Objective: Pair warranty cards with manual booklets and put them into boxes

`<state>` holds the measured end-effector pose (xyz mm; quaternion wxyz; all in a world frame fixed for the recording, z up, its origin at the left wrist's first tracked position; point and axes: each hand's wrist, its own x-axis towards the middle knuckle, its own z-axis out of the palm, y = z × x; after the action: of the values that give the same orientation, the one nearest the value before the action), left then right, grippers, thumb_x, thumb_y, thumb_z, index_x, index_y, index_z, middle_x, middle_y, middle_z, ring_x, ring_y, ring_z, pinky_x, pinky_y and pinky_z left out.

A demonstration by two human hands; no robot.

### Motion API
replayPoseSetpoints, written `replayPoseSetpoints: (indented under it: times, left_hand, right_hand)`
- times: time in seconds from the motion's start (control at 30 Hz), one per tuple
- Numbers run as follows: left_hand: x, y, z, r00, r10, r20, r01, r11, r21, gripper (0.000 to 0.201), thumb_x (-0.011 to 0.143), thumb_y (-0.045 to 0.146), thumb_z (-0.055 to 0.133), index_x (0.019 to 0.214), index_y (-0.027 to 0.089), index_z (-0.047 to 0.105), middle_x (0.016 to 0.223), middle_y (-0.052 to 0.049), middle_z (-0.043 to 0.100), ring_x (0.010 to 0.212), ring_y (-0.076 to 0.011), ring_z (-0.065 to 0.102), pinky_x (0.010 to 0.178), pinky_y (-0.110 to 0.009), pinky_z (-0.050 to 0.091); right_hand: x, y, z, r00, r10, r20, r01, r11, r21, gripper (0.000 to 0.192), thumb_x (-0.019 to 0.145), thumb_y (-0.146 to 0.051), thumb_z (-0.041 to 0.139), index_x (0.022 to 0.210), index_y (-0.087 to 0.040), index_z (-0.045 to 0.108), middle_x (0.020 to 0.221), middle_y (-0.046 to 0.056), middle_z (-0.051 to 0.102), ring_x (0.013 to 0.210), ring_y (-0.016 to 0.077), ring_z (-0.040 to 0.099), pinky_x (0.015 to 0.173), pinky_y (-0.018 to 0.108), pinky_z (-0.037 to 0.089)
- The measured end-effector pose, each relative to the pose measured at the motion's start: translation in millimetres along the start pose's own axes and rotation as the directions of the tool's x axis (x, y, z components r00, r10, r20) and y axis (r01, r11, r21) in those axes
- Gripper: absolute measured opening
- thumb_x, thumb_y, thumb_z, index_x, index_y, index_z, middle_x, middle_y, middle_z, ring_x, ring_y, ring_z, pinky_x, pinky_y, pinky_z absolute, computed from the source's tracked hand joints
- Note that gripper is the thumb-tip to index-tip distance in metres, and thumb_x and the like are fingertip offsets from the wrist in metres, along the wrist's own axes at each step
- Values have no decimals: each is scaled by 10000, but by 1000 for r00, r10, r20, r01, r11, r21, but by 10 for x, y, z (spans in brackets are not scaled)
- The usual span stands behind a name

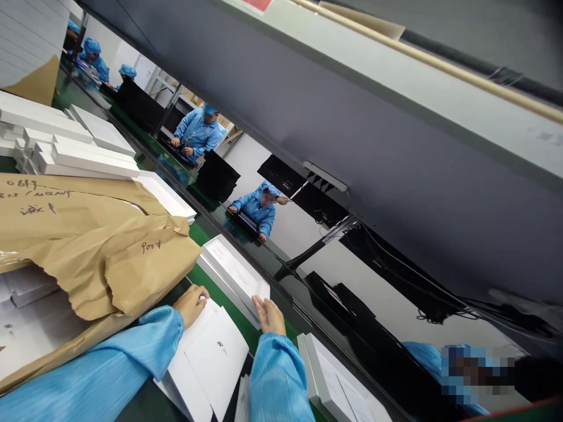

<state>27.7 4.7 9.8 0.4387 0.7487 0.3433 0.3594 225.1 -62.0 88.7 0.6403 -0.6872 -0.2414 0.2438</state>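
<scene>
A single head-worn camera looks forward and down over the person's forearms, close behind the left hand [191, 306] and right hand [270, 317]. The view leans, so the green surface [199, 234] and overhead grey panel [352, 152] slant down rightward. Co-workers [200, 130] across the line appear farther off.

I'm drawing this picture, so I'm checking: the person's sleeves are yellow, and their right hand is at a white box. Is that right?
Not quite: the sleeves are blue, as the head view shows. The right hand is at a white box.
</scene>
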Motion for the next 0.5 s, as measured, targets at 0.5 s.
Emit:
replayPoseSetpoints:
  times: [0.5]
  left_hand:
    - [-369,356,30,934,289,207,-354,817,455,199,693,226,429,876,195,503,970,-50,478,947,-201,391,814,-394,239]
  right_hand:
    - [-1548,561,-213,980,-155,129,189,927,-324,549,683,-276,472,1159,-167,222,647,-20,549,589,108,493,609,268,405]
